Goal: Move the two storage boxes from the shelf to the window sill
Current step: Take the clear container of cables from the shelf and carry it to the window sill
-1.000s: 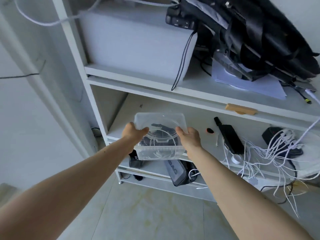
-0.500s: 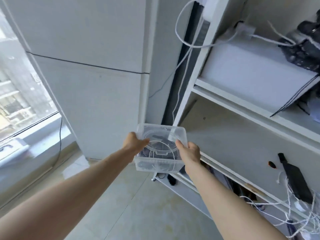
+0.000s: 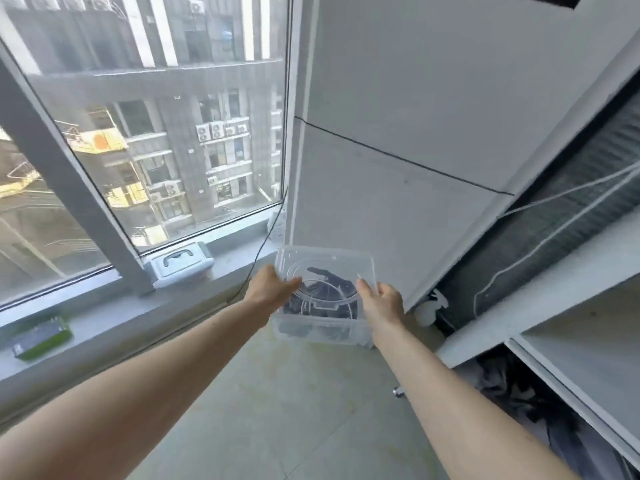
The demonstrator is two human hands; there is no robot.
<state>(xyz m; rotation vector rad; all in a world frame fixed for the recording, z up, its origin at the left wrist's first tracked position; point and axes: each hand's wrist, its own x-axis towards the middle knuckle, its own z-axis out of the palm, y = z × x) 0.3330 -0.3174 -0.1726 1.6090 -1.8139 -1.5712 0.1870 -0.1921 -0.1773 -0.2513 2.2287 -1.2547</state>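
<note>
I hold a clear plastic storage box (image 3: pixel 325 271) with a lid and dark cables inside, out in front of me above the floor. My left hand (image 3: pixel 268 289) grips its left side and my right hand (image 3: pixel 381 304) grips its right side. The grey window sill (image 3: pixel 114 311) runs along the left, below the window. A second storage box (image 3: pixel 180 263), white with a handle on its lid, lies on the sill against the window frame, left of the held box. The white shelf (image 3: pixel 554 292) is at the right.
A green flat object (image 3: pixel 41 337) lies on the sill at far left. A thin black cable (image 3: pixel 263 244) hangs from the window corner over the sill. A white wall pillar (image 3: pixel 398 168) stands between window and shelf. Dark items (image 3: pixel 519 393) fill the shelf's lower level.
My view has swung left from the shelf to the window. Both hands carried the clear box away from the shelf, toward the sill.
</note>
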